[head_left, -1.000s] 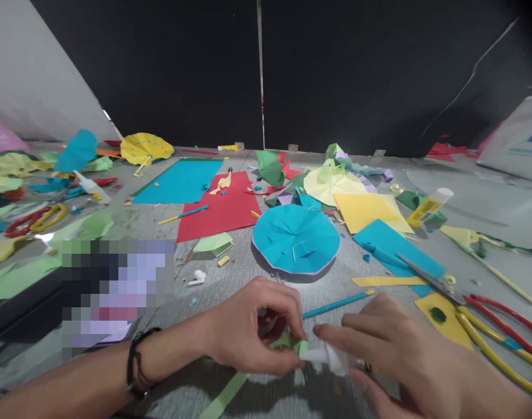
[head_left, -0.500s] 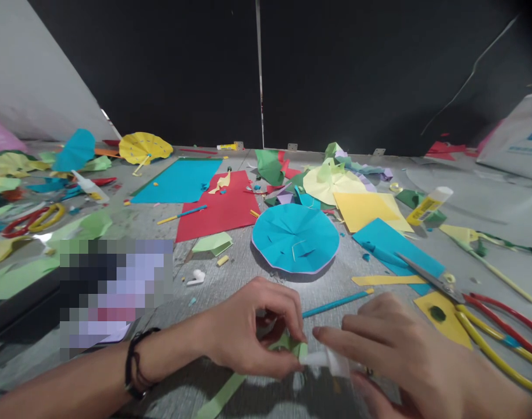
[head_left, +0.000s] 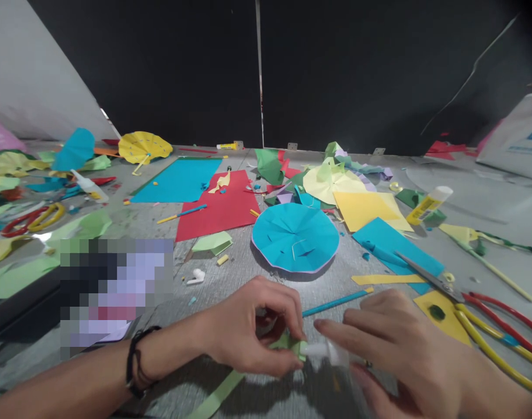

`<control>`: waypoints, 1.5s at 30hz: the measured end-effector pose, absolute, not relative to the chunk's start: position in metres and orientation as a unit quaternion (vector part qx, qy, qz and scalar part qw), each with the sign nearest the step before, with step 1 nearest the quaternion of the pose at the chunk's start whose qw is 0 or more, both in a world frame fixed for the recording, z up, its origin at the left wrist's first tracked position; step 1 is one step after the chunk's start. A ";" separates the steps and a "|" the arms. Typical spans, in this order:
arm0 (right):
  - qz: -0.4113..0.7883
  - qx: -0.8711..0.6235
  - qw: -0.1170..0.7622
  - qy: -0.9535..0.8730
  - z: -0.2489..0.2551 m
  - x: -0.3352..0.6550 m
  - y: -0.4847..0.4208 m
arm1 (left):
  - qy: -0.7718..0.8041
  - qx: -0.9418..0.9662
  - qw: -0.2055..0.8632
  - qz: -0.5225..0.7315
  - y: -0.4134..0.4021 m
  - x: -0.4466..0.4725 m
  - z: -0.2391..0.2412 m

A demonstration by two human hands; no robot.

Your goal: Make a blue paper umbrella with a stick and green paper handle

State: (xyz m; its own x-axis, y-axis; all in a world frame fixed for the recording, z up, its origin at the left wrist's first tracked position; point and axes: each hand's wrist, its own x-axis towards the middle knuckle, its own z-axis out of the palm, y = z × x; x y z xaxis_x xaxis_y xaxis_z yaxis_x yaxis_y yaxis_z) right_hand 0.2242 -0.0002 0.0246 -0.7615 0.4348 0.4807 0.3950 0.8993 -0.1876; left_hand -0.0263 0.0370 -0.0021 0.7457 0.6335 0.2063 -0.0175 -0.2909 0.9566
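Observation:
Low in the middle, my left hand [head_left: 243, 331] pinches a light green paper strip [head_left: 222, 393] between thumb and fingers. The strip's near end trails down towards the bottom edge, and its gripped part looks folded or rolled, mostly behind the fingers. From the right, my right hand [head_left: 409, 349] grips a small clear glue bottle [head_left: 338, 354], its body largely covered by the hand. The bottle's white nozzle points left and meets the green paper at my left fingertips. Just beyond the hands lies a thin blue paper stick [head_left: 335, 302] with a yellow tip.
A round pleated blue paper disc [head_left: 294, 235] lies ahead. On the right are large scissors [head_left: 453, 291], blue paper [head_left: 388, 244] and a glue stick [head_left: 429, 206]. A red sheet [head_left: 222, 212] and another glue bottle [head_left: 89, 187] are to the left. A white earbud [head_left: 196, 277] sits nearby.
Both hands keep almost the same pose. The nozzle has shifted up slightly against the green paper, and the strip's loose end has swung a little to the left.

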 end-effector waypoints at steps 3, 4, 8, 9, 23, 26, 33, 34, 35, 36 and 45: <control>0.011 -0.233 0.299 -0.925 0.023 0.228 0.002 | 0.207 0.741 0.569 0.292 0.037 -0.027 0.000; 0.001 -0.238 0.312 -0.920 0.023 0.230 0.003 | 0.210 0.738 0.570 0.292 0.037 -0.027 0.000; -0.031 -0.319 0.377 -0.869 0.023 0.234 0.010 | 0.209 0.735 0.575 0.293 0.035 -0.027 0.001; -0.036 -0.363 0.395 -0.843 0.022 0.233 0.013 | 0.208 0.735 0.576 0.291 0.035 -0.027 0.001; 0.129 -0.542 0.417 -0.718 -0.026 0.255 0.079 | 0.185 0.748 0.566 0.293 0.036 -0.025 0.000; 0.088 -0.549 0.425 -0.714 -0.020 0.252 0.077 | 0.185 0.743 0.572 0.293 0.036 -0.025 -0.001; -0.019 -0.354 0.436 -0.827 0.024 0.227 0.015 | 0.206 0.740 0.578 0.276 0.035 -0.025 -0.004; 0.015 -0.307 0.394 -0.866 0.026 0.223 0.005 | 0.210 0.738 0.580 0.273 0.035 -0.024 -0.004; 0.038 -0.256 0.369 -0.892 0.026 0.219 -0.002 | 0.215 0.736 0.584 0.269 0.035 -0.024 -0.003; 0.052 -0.211 0.357 -0.908 0.025 0.216 -0.007 | 0.220 0.734 0.586 0.263 0.035 -0.024 -0.002; 0.063 -0.207 0.386 -0.897 0.017 0.203 -0.007 | 0.239 0.709 0.614 0.252 0.037 -0.025 0.002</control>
